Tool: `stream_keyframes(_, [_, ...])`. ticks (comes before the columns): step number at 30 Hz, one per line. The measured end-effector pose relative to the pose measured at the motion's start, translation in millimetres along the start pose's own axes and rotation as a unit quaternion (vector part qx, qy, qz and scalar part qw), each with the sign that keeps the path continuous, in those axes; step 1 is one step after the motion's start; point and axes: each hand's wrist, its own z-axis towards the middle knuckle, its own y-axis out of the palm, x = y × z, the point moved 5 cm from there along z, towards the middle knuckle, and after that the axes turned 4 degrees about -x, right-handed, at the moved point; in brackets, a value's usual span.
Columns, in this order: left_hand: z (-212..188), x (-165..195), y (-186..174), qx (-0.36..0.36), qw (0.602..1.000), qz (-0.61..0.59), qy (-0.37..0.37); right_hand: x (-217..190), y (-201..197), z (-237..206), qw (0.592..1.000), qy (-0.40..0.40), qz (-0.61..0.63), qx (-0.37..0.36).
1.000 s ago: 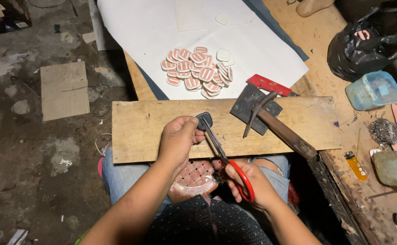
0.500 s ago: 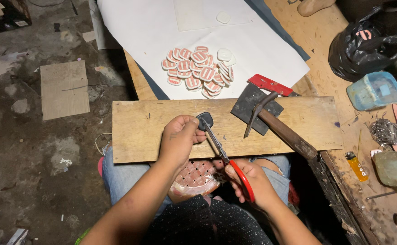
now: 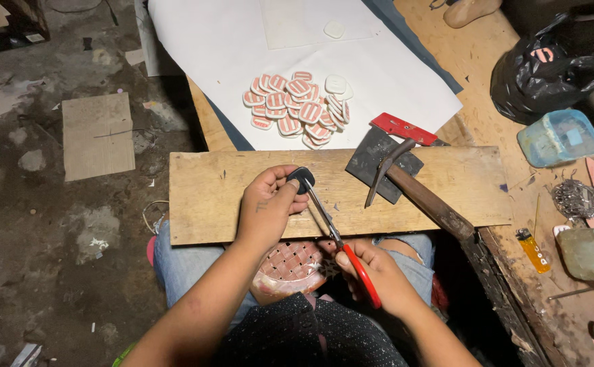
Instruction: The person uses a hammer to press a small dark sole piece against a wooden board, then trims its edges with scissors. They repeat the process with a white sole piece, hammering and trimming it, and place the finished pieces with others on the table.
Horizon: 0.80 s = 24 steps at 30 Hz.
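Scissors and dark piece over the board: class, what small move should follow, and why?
Probably close the red-handled scissors to snip the edge: the left hand pinches the small dark piece over the wooden board, the right hand grips the handles, and the blade tips meet the piece.

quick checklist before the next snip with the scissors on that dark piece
1. Small dark rounded piece pinched in left hand: ok.
2. Red-handled scissors held in right hand, blades at the piece: ok.
3. Left fingertips clear of blades: cannot tell, they sit close.
4. Wooden board lying flat across the lap: ok.
5. Wooden-handled hammer clear of the hands: ok.
6. Pile of red-striped white pieces on white paper, out of the way: ok.
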Motion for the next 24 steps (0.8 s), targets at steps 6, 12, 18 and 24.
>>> stream_keyframes(6, [-5, 2, 3, -0.009, 0.997, 0.047, 0.057, -27, 6, -11, 0.965, -0.146, -0.189, 0.104])
stream_keyframes(12, [-4, 1, 1, 0.006, 0.997, 0.068, 0.026, -48, 12, -25, 0.941, -0.14, -0.26, 0.163])
stream_keyframes(18, [-4, -3, 0, 0.018, 0.997, 0.067, 0.026, -55, 14, -29, 0.927, -0.173, -0.286, 0.17])
stream_keyframes(24, [1, -12, -3, 0.026, 0.999, 0.044, 0.015, -35, 7, -19, 0.936, -0.198, -0.256, 0.141])
